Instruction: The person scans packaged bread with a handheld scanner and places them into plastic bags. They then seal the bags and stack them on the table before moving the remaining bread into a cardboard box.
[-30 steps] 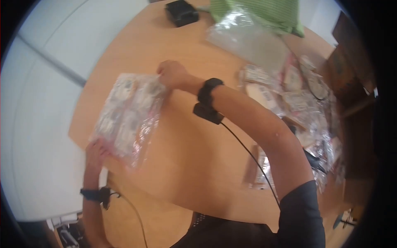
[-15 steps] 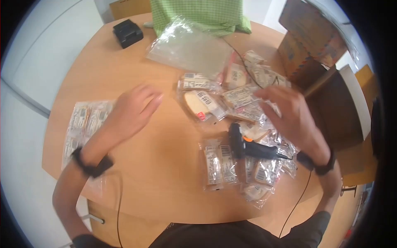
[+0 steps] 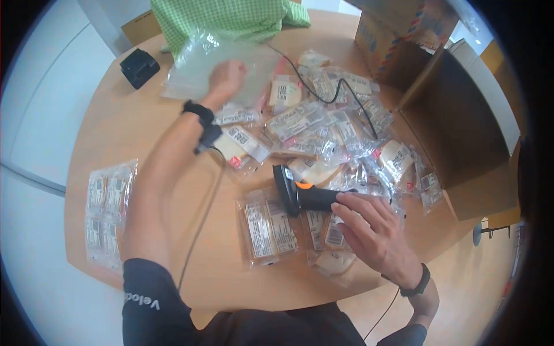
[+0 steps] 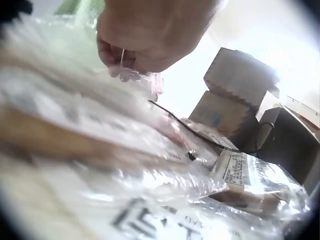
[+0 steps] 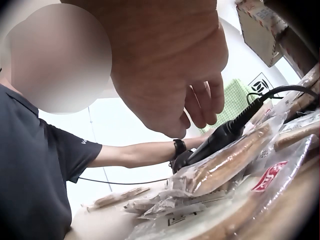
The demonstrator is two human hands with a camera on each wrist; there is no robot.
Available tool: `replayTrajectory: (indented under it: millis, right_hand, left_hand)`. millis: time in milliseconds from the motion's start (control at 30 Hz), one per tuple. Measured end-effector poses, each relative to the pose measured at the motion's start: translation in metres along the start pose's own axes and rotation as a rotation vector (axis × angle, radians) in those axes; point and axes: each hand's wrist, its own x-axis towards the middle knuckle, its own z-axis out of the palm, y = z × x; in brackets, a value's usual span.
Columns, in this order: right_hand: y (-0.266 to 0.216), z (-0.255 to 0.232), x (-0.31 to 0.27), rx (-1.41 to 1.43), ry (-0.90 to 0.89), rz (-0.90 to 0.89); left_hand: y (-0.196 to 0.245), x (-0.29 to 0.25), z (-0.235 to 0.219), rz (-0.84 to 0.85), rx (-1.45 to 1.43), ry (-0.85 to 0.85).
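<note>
My left hand [image 3: 227,78] is over a large clear plastic bag [image 3: 187,78] at the back of the table. In the left wrist view its curled fingers pinch the clear film. My right hand [image 3: 378,236] hovers at the grip of a black barcode scanner [image 3: 317,199] with an orange button, its fingers loosely bent. From the right wrist view, those fingers hang just above the scanner [image 5: 215,142], not wrapped round it. The scanner lies on a heap of clear packets [image 3: 297,121] with printed labels and pale, bread-like slices inside.
A filled clear bag of labelled packs [image 3: 107,216] lies at the table's left edge. Behind stand a small black device [image 3: 139,68] and a green checked cloth [image 3: 225,20]. An opened cardboard box [image 3: 479,115] is at the right. A black cable [image 3: 323,99] crosses the packets.
Both hands have left the filled bag at the left. My left hand has reached to the empty clear bag and pinched it; my right has swung right and down to the scanner.
</note>
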Motion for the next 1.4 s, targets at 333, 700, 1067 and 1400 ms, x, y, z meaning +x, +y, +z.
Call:
replayTrajectory:
  millis: [333, 700, 1067, 1400]
  right_hand:
    - [0.003, 0.025, 0.027, -0.006, -0.006, -0.216]
    - [0.015, 0.054, 0.067, 0.003, -0.229, -0.005]
    - [0.022, 0.058, 0.067, 0.048, -0.172, 0.024]
    - [0.033, 0.052, 0.066, 0.209, -0.079, 0.142]
  left_hand:
    - [-0.018, -0.21, -0.247, 0.273, -0.078, 0.004]
    - [-0.018, -0.364, -0.215, 0.403, 0.009, -0.528]
    - [0.13, -0.371, -0.13, 0.969, 0.758, -0.263]
    - [0.138, -0.36, -0.173, 0.496, -0.294, -0.22]
